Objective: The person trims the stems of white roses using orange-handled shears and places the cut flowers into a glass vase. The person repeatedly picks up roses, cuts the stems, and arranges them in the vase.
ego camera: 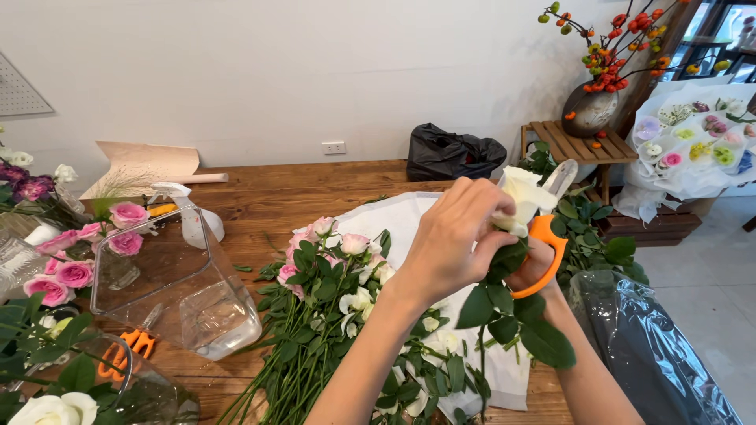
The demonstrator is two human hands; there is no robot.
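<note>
Near tabletop (252, 197) right edge: left hand (449, 236) pinches white rose (521, 201); right hand (531, 267), probably clamped, grips orange scissors (545, 256) beneath.

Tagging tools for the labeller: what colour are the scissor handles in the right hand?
Orange; the scissor handles loop around the right hand, clearest in the head view.

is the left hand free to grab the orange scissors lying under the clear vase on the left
Probably not as things stand: the left hand is pinching the white rose, and the spare scissors lie beneath the tilted clear vase, which covers them.
</note>
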